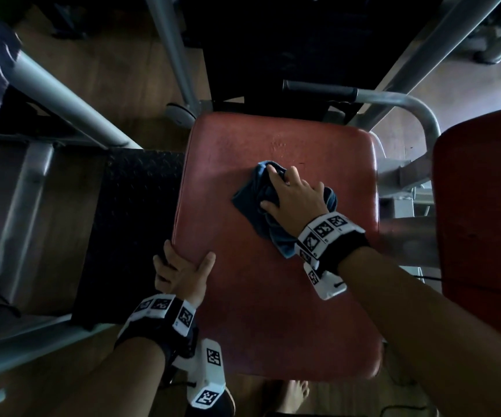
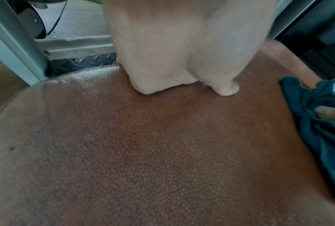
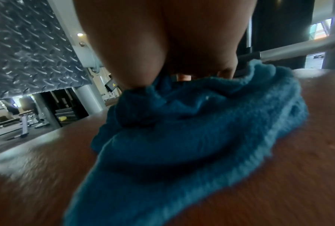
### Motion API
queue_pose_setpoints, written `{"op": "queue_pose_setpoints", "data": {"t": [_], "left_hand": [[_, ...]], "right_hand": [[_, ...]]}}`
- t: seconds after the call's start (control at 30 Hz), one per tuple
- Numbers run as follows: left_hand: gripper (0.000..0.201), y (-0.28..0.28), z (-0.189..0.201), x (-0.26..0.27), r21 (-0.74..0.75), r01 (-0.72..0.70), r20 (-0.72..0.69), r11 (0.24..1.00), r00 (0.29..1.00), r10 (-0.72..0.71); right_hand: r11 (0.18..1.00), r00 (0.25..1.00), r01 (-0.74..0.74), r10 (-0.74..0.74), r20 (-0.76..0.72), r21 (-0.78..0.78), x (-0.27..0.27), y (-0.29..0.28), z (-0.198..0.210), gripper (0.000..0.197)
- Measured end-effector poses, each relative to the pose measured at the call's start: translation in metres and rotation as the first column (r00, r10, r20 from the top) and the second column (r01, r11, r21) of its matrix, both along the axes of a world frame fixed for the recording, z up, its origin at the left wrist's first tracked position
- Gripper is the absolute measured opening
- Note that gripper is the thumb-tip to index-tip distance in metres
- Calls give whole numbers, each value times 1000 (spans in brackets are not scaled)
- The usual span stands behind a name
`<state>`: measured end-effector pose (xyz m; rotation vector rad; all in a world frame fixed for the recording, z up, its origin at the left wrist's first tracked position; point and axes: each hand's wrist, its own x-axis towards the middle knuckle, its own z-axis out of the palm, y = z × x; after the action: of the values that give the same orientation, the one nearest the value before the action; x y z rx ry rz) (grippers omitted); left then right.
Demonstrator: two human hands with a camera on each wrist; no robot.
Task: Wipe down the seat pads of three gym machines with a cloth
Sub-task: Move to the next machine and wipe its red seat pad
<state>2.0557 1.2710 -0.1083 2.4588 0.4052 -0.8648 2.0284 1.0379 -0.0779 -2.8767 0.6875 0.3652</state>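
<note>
- Head view: I see my right hand [image 1: 292,194] pressing the crumpled blue cloth [image 1: 255,200] onto the red seat pad [image 1: 273,296], fingers spread and bent into its folds, near the pad's middle toward its far edge. My left hand [image 1: 180,270] grips the pad's left edge, thumb on top, fingers curled under.
- Left wrist view: the thumb [image 2: 226,88] rests on the seat pad's pebbled surface; the cloth sits at the pad's right side.
- Right wrist view: the cloth is bunched under my palm, flat on the pad.
</note>
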Motion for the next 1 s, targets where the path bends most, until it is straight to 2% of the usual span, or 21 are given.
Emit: {"op": "queue_pose_setpoints", "data": {"t": [0.27,0.47,0.7,0.9,1.0], "left_hand": [[101,-2,1,-1,14,6,16,1000,1000,-6],[101,1,2,-1,-22,2,0,1000,1000,-2],[103,-2,2,1,6,-3,-16,1000,1000,3],[102,-1,4,0,-17,0,-16,1000,1000,-1],[102,-1,3,-1,-20,2,-13,1000,1000,-3]], "right_hand": [[996,996,84,-83,-34,40,2,7,0,75],[999,994,-2,7,-106,46,-19,13,3,74],[995,990,77,-70,-123,59,23,-7,10,72],[997,978,-66,71,-197,34,-14,14,9,72],[999,981,-30,37,-192,40,-6,10,10,72]]}}
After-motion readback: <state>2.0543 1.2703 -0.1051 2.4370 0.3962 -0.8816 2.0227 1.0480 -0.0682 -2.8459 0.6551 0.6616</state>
